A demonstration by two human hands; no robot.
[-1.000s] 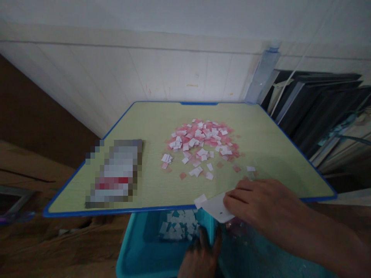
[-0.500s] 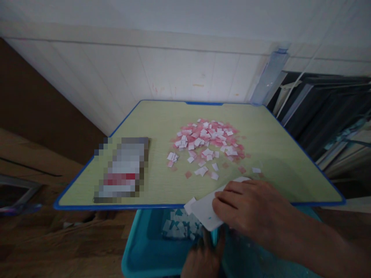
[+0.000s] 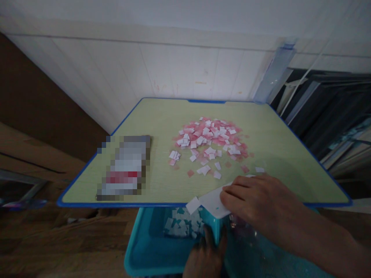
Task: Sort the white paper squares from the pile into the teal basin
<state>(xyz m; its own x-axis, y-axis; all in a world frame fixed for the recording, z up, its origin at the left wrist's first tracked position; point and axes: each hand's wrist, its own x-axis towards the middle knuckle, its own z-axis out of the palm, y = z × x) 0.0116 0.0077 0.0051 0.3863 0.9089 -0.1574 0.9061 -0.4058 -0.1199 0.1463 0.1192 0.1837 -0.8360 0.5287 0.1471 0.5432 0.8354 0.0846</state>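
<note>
My right hand [image 3: 255, 197] is closed on a flat white plate-like piece [image 3: 216, 200], kind unclear, at the table's front edge. A small white square [image 3: 193, 205] touches its left end and juts past the edge. Below, my left hand [image 3: 205, 255] grips the upright wall of a teal bin [image 3: 131, 247], thumb and fingers on either side. White square pieces [image 3: 181, 224] lie inside the bin's left part. On the pale green folding table [image 3: 162, 185], a loose heap of pink and white squares [image 3: 207, 135] spreads beyond my right hand.
A blurred-out flat object [image 3: 124, 168] lies on the table's left. A clear plastic bottle-like container [image 3: 274, 75] leans at the back right corner against the white wall [image 3: 185, 69]. Dark stacked panels [image 3: 333, 96] stand to the right. Wooden floor [image 3: 95, 243] shows at lower left.
My right hand and the white piece have shifted slightly right and up. The small white square now sticks out more at the table edge. My left hand stays on the bin wall.
</note>
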